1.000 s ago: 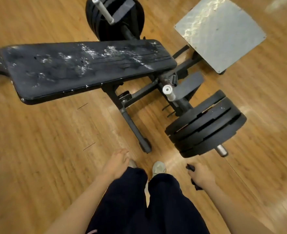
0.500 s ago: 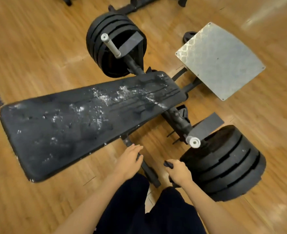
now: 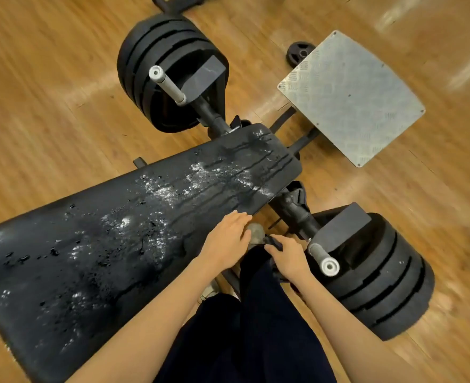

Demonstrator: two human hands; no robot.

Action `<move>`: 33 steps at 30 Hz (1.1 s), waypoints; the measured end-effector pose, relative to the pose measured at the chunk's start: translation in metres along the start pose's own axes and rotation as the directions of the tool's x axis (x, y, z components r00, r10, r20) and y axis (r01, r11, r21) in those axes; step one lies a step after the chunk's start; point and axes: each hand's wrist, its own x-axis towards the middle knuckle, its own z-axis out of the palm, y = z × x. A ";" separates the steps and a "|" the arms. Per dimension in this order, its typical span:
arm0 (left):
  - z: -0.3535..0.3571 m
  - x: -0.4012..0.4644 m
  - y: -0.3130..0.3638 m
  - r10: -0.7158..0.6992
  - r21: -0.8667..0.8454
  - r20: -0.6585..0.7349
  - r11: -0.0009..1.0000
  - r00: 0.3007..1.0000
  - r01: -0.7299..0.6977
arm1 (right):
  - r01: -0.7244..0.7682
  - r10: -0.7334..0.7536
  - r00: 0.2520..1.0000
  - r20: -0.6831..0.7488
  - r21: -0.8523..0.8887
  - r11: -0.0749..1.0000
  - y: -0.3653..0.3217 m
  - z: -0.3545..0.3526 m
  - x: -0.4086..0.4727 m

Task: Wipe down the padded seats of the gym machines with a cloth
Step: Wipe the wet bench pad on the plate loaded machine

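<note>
While the right hand (image 3: 289, 258) grips a small dark cloth (image 3: 273, 242) at centre frame, the left hand (image 3: 225, 241), fingers relaxed, rests at the cracked padded seat (image 3: 123, 230); wiping could snag flaking vinyl, spreading white residue.

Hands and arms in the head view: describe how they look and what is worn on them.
Both the left hand and the right hand are bare, with no gloves, rings, watch or bands visible. Both forearms are uncovered as far as the frame shows, so no sleeves appear. Dark navy trousers show between the arms.
</note>
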 end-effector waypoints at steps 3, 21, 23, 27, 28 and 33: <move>-0.006 0.020 0.002 -0.022 -0.003 0.006 1.000 1.000 0.022 | 0.026 -0.025 0.999 -0.033 0.048 0.999 -0.007 -0.018 0.023; -0.018 0.215 0.045 -0.148 0.100 0.110 0.985 0.983 0.137 | -0.122 0.111 0.992 0.066 0.201 0.972 0.007 -0.101 0.218; -0.015 0.237 0.040 -0.139 0.108 0.124 0.986 0.983 0.126 | -0.159 0.160 0.987 0.015 0.265 0.951 0.009 -0.103 0.239; -0.006 0.277 0.025 -0.096 0.128 0.146 0.989 0.985 0.077 | -0.199 0.245 0.966 -0.079 0.373 0.906 0.014 -0.097 0.284; -0.004 0.286 0.020 -0.089 0.136 0.151 0.988 0.984 0.069 | -0.195 0.255 0.961 -0.107 0.388 0.901 0.015 -0.094 0.294; 0.005 0.332 -0.003 -0.036 0.203 0.138 0.979 0.990 0.007 | -0.168 0.313 0.912 -0.264 0.457 0.873 0.018 -0.081 0.338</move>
